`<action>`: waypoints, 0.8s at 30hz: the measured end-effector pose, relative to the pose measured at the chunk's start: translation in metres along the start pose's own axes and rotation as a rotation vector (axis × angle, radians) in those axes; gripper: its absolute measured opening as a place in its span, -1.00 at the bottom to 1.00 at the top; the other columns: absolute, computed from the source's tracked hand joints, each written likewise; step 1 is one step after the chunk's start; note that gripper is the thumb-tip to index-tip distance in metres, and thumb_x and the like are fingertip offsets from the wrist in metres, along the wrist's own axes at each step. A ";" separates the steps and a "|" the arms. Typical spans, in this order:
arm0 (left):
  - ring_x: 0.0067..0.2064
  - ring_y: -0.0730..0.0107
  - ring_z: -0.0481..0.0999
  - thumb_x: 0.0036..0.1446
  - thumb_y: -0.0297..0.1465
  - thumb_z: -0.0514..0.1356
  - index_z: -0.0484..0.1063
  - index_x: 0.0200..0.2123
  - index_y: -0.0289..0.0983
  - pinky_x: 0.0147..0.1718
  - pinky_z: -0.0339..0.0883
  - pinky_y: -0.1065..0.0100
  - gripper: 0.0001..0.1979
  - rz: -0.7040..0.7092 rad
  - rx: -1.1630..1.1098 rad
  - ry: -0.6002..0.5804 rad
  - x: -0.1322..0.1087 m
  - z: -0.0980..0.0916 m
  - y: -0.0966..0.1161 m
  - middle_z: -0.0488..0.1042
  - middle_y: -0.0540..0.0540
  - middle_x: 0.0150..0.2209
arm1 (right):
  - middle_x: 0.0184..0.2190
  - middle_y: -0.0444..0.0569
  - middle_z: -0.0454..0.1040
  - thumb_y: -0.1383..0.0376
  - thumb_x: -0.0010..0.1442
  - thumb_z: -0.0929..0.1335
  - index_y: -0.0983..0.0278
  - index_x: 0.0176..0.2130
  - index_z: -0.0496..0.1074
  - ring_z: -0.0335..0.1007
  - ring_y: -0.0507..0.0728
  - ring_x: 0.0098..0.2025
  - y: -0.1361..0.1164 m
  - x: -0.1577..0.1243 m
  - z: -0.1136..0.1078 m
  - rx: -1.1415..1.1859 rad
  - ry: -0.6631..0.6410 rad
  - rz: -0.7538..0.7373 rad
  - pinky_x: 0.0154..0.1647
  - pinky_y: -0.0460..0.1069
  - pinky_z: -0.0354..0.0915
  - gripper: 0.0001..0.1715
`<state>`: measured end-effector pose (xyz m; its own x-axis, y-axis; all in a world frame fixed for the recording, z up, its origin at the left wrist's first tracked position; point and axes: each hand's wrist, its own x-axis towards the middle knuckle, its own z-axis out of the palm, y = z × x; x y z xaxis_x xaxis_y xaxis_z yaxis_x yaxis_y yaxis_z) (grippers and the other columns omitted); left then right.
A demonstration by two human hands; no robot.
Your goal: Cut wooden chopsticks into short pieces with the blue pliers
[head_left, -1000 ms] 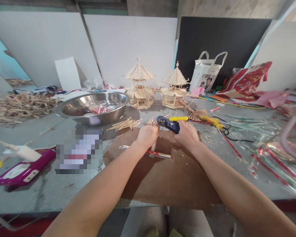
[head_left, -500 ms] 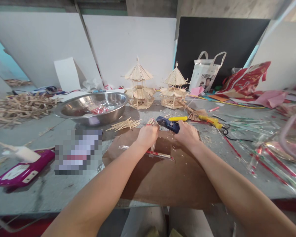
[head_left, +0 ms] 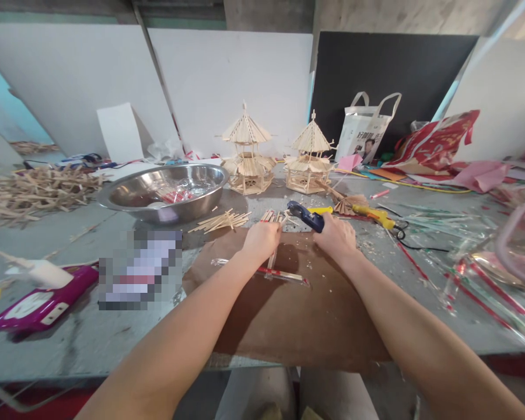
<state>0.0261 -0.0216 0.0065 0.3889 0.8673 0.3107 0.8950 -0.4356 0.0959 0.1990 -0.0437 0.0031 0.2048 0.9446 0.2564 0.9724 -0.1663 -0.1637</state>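
Note:
My left hand (head_left: 262, 238) is closed around a thin pale wooden stick (head_left: 272, 256), which sticks out below the fingers. In my right hand (head_left: 339, 238) is a dark blue hand cutter (head_left: 306, 216), its head pointing left, a short gap from the left fingers. Beneath both hands lies a brown board (head_left: 315, 315). On it, under my left wrist, rests a clear plastic packet (head_left: 284, 274) with red edging and sticks inside. A small pile of cut sticks (head_left: 223, 220) lies just beyond the board.
Two stick-built pagodas (head_left: 247, 166) stand at the back. Left are a steel basin (head_left: 166, 213), a heap of wood pieces (head_left: 39, 189), a blurred-out flat object (head_left: 142, 271) and a purple power strip (head_left: 48, 303). A yellow glue gun (head_left: 374, 216) and plastic wrappers (head_left: 437, 221) lie right.
My right hand has drawn the cutter slightly right, away from my left hand. The left hand stays nearly in place, still gripping the stick.

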 end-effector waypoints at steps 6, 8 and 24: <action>-0.60 0.55 0.21 -0.02 -0.27 -0.02 0.39 -0.63 -0.36 -0.58 -0.01 0.50 -0.66 -0.149 -0.301 -0.026 0.007 0.002 -0.015 0.25 0.03 -0.73 | -0.27 0.09 0.40 0.25 -0.09 0.22 0.30 -0.17 0.24 0.30 0.22 -0.21 0.012 0.007 0.011 -0.009 0.032 -0.030 -0.26 0.04 0.11 -0.59; -0.62 0.57 0.20 -0.03 -0.24 -0.02 0.40 -0.58 -0.36 -0.59 -0.02 0.51 -0.65 -0.207 -0.379 -0.034 0.009 0.002 -0.020 0.24 0.05 -0.73 | -0.29 0.09 0.40 0.25 -0.10 0.22 0.30 -0.17 0.24 0.30 0.22 -0.22 0.013 0.008 0.014 -0.013 0.034 -0.044 -0.26 0.04 0.11 -0.58; -0.22 0.10 0.35 0.03 -0.40 -0.09 0.42 -0.28 -0.29 -0.37 0.22 0.23 -0.68 -0.479 0.277 -0.023 0.008 -0.010 -0.080 0.34 -0.27 -0.22 | -0.25 0.11 0.38 0.21 -0.08 0.23 0.31 -0.10 0.22 0.26 0.22 -0.18 0.012 0.007 0.014 -0.021 -0.034 -0.059 -0.20 0.05 0.06 -0.50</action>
<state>-0.0448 0.0178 0.0106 -0.0739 0.9594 0.2723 0.9958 0.0858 -0.0321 0.2101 -0.0352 -0.0105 0.1430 0.9621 0.2323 0.9850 -0.1154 -0.1287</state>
